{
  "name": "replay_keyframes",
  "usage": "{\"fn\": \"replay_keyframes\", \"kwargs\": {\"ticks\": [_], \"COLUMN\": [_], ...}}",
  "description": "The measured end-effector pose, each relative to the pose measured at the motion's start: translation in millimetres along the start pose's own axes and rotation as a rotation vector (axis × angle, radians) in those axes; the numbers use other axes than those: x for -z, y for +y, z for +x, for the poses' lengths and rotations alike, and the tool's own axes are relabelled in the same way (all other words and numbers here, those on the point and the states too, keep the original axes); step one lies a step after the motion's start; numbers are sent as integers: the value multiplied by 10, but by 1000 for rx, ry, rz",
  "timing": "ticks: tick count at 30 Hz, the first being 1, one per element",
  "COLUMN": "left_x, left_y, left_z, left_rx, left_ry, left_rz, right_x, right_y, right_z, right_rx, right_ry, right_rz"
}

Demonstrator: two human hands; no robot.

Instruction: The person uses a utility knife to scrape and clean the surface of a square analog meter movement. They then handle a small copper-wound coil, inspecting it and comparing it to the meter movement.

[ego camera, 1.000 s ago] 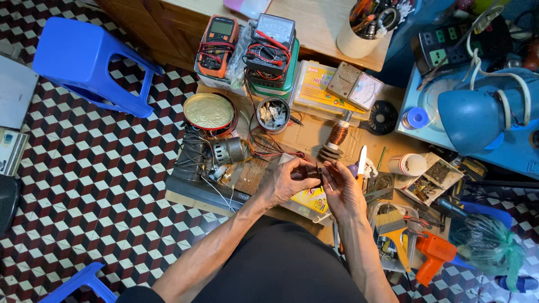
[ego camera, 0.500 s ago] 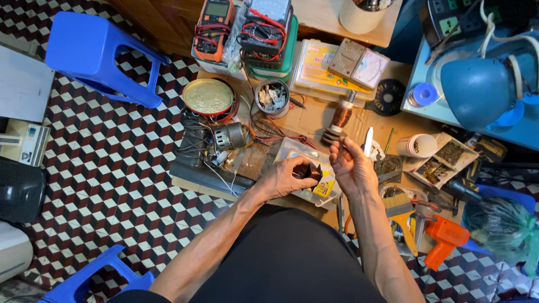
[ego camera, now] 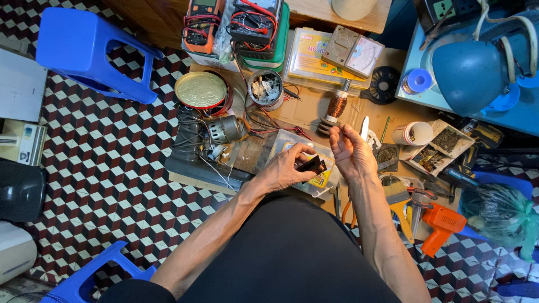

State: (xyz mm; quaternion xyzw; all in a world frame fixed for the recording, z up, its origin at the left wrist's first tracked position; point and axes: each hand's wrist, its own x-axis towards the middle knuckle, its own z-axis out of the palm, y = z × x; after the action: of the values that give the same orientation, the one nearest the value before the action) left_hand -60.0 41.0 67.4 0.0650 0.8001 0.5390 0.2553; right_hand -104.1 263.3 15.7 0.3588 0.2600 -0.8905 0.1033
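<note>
Work surface: cardboard sheet (ego camera: 314,112) laid on a checkered tile floor (ego camera: 112,163)

On the cardboard, beyond the hands: copper wire coil (ego camera: 337,104), small electric motor (ego camera: 224,129), round tin of paste (ego camera: 201,90), cup of small parts (ego camera: 265,88); right of the hands: paintbrush (ego camera: 397,196), orange tool (ego camera: 441,224); on the tiles, far left: blue stool (ego camera: 90,50)

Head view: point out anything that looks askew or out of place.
The small motor lies on its side, loose wires tangled around it. The left hand grips a small black part; the right hand is raised, fingers pinched. Otherwise only workbench clutter.
</note>
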Motion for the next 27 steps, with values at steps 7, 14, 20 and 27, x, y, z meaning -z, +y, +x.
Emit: {"fn": "replay_keyframes", "kwargs": {"ticks": [7, 14, 20, 27], "left_x": [58, 119, 69, 92], "left_y": [-49, 32, -70, -109], "left_z": [-77, -197, -141, -50], "left_rx": [-23, -18, -76, 252], "left_ry": [37, 9, -41, -3], "left_rz": [42, -146, -389, -1197], "right_x": [3, 121, 215, 208], "right_y": [-15, -22, 34, 37], "right_z": [63, 182, 250, 197], "right_rx": [20, 12, -1, -9], "right_ry": [10, 45, 42, 77], "right_rz": [44, 46, 38, 17]}}
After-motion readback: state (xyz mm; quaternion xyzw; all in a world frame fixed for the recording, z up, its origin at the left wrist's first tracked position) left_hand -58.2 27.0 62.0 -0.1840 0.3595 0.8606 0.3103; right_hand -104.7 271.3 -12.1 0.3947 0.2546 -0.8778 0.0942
